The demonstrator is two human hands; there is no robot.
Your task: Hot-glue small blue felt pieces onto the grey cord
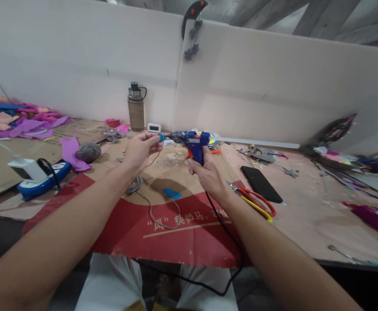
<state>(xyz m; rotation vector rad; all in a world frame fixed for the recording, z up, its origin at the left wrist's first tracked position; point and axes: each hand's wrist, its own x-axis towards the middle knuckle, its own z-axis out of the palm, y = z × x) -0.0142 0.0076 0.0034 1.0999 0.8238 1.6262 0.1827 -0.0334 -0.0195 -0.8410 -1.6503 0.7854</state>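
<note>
A blue glue gun (193, 142) is in the right hand (210, 172), whose fingers wrap its handle; its nozzle faces the left hand (143, 149). That hand pinches a small blue piece (161, 137) close to the nozzle; whether they touch, I cannot tell. Gray yarn (150, 207) trails below the left hand, looping across the red-and-brown cardboard (120, 233) between the forearms, beside two flat blue cutouts (172, 193). The gun's black cord (232, 233) falls past the right wrist and over the near edge of the table (315, 203). Just right of the right hand lie tools with red and yellow handles (257, 203), then a black phone (261, 184). A long white stick (257, 142) extends rightward beyond the gun. Left of the left hand sit a gray yarn ball (88, 152), purple scraps (74, 153) and a blue-and-white power strip (44, 181) with a white adapter (27, 169). Beyond the left hand, a small clock (154, 128) stands near a lidded, tinted bottle (136, 112); its contents are unclear.
</note>
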